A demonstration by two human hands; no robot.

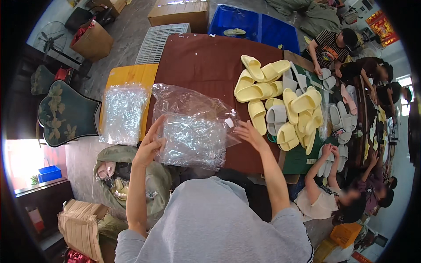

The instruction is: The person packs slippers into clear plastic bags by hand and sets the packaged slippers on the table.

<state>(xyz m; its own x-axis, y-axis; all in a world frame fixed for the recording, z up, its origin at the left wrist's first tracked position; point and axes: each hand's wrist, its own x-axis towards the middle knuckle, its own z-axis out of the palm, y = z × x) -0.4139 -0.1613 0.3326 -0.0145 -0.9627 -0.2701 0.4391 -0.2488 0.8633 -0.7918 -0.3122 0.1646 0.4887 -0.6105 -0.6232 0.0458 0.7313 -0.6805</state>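
A stack of clear plastic bags (pixel 193 142) lies in front of me near the edge of the brown-covered table. One loose clear bag (pixel 184 98) spreads over its far side, with a small white patch near its right end. At the stack's left edge is my left hand (pixel 151 142), open, its index finger stretched forward and apart from the others. My right hand (pixel 251 135) is open beside the bag's right edge, fingers extended toward it; whether the fingertips touch the film is unclear. Right of it lies a pile of yellow slippers (pixel 256 91) with some grey slippers (pixel 276 115).
Another stack of clear bags (pixel 124 114) rests on a yellow table (pixel 114 76) to the left. A blue bin (pixel 234 19) stands beyond the brown table (pixel 197 57). Several people handle slippers at the right. A green sack (pixel 160 175) sits on the floor by my left arm.
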